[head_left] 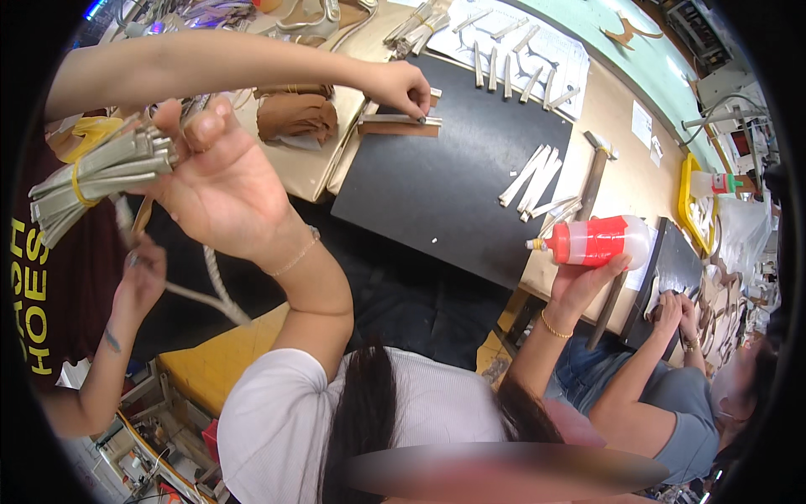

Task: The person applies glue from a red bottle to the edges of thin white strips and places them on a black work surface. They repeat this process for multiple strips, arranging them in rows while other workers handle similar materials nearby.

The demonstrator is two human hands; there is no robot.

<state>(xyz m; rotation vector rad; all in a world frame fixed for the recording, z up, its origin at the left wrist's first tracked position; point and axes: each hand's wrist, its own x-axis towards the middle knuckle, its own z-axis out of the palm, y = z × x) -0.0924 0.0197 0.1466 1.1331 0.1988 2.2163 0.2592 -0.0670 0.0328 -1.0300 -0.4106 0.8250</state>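
Head view: your left hand (227, 189) is raised with the palm showing and fingers partly curled, their tips at one end of a bundle of pale strips (109, 175), which it appears to hold. A yellow band (80, 185) circles the bundle. Your right hand (579, 284) is closed around a red-and-clear squeeze bottle (606, 241) from below, its nozzle pointing left. Ahead of you lies a black board (445, 189), with loose pale strips (531, 181) near its right edge and a hammer (598, 164) just beyond. A co-worker's hand (401, 88) reaches from the left, fingers pinched down on a brown strip piece (403, 130) at the board's far left. White paper (550, 49) with more strips lies behind the board, and a yellow tray (687, 206) stands to the right.
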